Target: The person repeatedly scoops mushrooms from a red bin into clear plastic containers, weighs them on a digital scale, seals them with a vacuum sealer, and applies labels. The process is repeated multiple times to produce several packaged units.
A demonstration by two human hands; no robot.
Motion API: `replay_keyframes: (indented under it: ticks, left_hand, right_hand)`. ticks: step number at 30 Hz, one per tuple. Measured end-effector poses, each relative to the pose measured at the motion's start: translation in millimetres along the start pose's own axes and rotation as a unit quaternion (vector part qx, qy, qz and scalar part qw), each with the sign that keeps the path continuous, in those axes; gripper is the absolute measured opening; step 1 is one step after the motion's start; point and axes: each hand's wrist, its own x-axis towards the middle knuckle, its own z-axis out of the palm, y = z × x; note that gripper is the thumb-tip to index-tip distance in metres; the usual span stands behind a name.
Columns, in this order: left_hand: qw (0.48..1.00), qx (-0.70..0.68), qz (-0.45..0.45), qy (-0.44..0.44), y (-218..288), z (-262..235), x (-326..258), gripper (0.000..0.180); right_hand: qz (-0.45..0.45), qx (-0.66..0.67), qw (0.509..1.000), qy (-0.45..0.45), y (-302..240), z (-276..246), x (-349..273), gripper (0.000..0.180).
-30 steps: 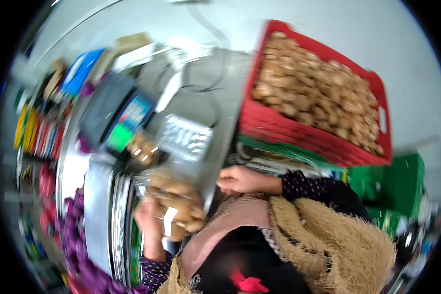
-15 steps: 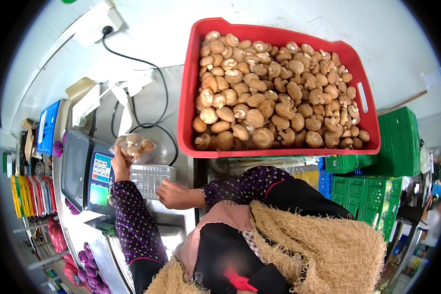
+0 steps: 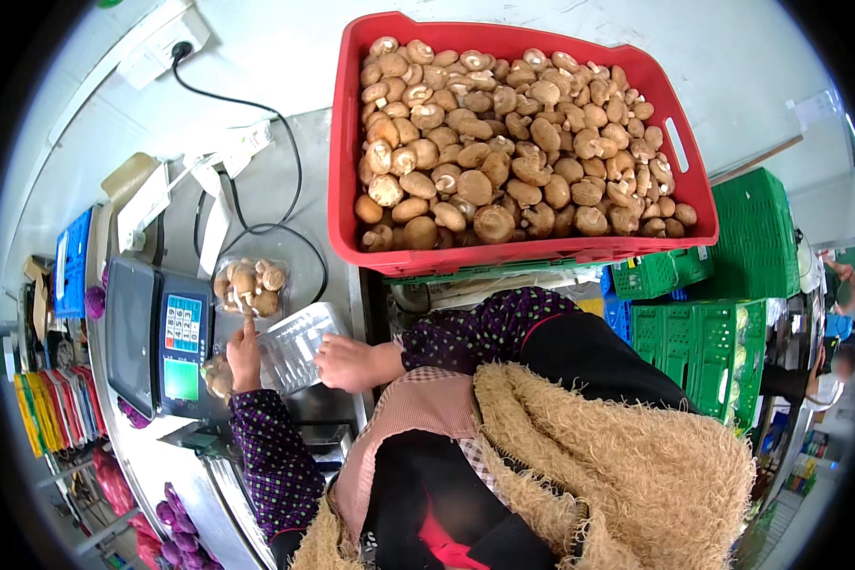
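My left hand [image 3: 244, 356] lies over the counter with one finger stretched toward the near edge of a clear pack of brown mushrooms [image 3: 247, 288]. Whether the fingertip presses on it is hard to see. Just left of that hand, a few more mushrooms [image 3: 217, 377] show, partly covered by the hand and sleeve. My right hand [image 3: 345, 363] is closed on the right side of an empty clear plastic tray [image 3: 297, 340], which sits at a slant between my hands. Behind stands a large red crate [image 3: 347, 180], heaped with loose brown mushrooms [image 3: 489, 157].
A digital scale [image 3: 176, 332] with keypad and lit green screen stands at the left. Black cable [image 3: 299, 180] loops behind the mushroom pack. Green crates [image 3: 698, 356] are stacked at the right, a blue crate [image 3: 73, 261] at far left. Purple produce [image 3: 176, 522] lies lower left.
My left hand has let go of the mushroom pack and drawn back toward me. The clear tray has turned to a slant in my right hand. The view has shifted a little.
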Motion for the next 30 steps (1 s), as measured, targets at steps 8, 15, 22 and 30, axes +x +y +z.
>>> replay_keyframes:
  ticks: [8,15,22,30]
  left_hand:
    - [1.0,-0.02,-0.013,0.02,5.1,-1.5,-24.2,0.055]
    - [0.999,-0.027,0.014,0.036,-11.8,5.0,-13.8,0.053]
    - [0.999,0.004,-0.001,0.049,-12.5,7.1,-14.4,0.056]
    - [0.999,0.014,-0.03,0.03,-0.2,3.4,-20.0,0.056]
  right_hand:
    - [0.027,0.029,0.993,-0.116,1.6,-4.0,18.6,0.01]
    - [-0.067,-0.06,0.996,-0.024,1.5,5.6,14.9,0.011]
    - [-0.061,-0.01,0.99,-0.128,-2.1,-6.6,25.1,0.01]
    - [-0.001,0.071,0.98,-0.186,4.4,-18.9,36.2,0.014]
